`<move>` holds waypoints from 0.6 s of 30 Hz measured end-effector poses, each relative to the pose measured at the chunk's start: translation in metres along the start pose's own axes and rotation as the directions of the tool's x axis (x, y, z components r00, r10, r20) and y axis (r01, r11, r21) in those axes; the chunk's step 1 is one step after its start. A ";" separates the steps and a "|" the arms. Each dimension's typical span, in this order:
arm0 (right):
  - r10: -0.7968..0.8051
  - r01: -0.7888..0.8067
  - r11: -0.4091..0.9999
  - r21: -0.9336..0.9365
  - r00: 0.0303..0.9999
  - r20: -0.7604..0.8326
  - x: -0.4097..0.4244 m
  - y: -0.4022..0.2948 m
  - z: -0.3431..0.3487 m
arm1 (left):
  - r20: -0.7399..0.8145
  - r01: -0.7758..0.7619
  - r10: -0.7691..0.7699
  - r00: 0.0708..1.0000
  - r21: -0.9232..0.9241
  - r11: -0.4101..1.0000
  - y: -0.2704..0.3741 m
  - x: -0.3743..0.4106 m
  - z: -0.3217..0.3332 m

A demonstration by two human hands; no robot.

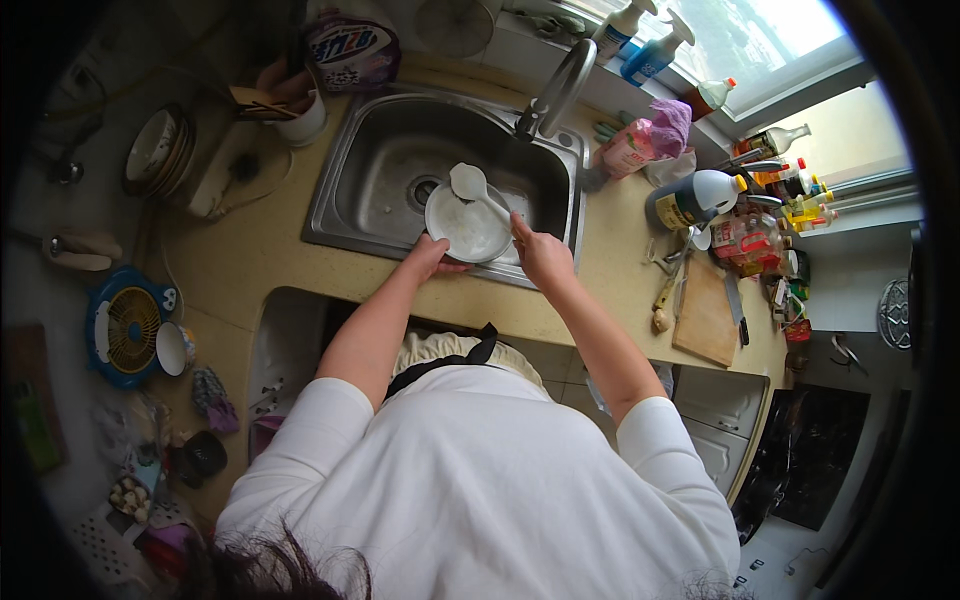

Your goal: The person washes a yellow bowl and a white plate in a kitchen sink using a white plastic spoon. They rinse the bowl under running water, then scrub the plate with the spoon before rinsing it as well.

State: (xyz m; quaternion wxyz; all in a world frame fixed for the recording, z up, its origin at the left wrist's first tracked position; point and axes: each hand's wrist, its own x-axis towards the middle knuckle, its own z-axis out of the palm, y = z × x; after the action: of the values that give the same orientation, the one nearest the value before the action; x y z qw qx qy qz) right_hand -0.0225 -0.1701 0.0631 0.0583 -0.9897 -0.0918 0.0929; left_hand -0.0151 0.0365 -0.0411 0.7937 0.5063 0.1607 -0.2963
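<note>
My left hand [433, 256] grips the near left rim of a round white dish [469, 229], its thumb over the edge. The dish is over the front of a stainless steel sink [375, 172]. In my right hand [541, 253] is the handle of a white spoon [469, 184], probably a rice paddle or ladle. Its broad head lies across the dish's far rim. Whitish, wet-looking matter shows inside the dish; what it is I cannot tell. Behind the dish, the sink drain [424, 191] is partly visible. A curved faucet [559, 90] rises at the back right.
On the right stand a large dark-liquid jug [694, 201], a wooden cutting board [705, 311] and a kitchen knife [736, 307]. A utensil holder [304, 124] and stacked bowls [156, 150] are at left, with a blue fan [131, 328] nearer. Spray bottles [651, 56] line the windowsill.
</note>
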 end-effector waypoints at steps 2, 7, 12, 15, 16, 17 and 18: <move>0.015 -0.015 0.999 -0.038 1.000 0.008 0.001 0.004 0.004 | -0.001 -0.015 0.015 1.000 -0.013 1.000 0.001 -0.001 0.001; -0.039 0.056 0.965 -0.255 0.997 0.069 -0.028 0.042 -0.006 | -0.022 0.010 -0.012 1.000 -0.070 0.997 -0.003 0.003 0.001; -0.053 0.089 0.985 -0.146 0.970 0.237 -0.050 0.020 -0.010 | -0.008 -0.002 0.001 1.000 -0.064 0.998 -0.004 0.002 0.000; -0.069 0.091 0.989 -0.112 0.979 0.191 -0.037 0.007 0.004 | 0.008 -0.019 0.019 1.000 -0.040 0.999 -0.003 0.002 0.001; -0.066 0.082 0.987 -0.137 0.991 0.118 -0.030 0.009 0.010 | 0.009 -0.026 0.026 1.000 -0.039 0.999 -0.002 0.000 0.002; -0.031 0.047 0.973 -0.228 0.997 0.071 -0.021 0.012 0.013 | 0.012 -0.033 0.033 0.999 -0.037 0.999 -0.002 -0.001 0.004; -0.046 0.063 0.964 -0.259 0.996 0.071 -0.016 0.012 0.009 | 0.004 -0.038 0.038 0.999 -0.039 0.999 -0.002 -0.003 0.003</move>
State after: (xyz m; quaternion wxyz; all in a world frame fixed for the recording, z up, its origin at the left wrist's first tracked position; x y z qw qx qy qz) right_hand -0.0375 -0.1843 0.0557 -0.0731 -0.9824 -0.1323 0.1099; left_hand -0.0185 0.0343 -0.0398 0.8092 0.4933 0.1550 -0.2790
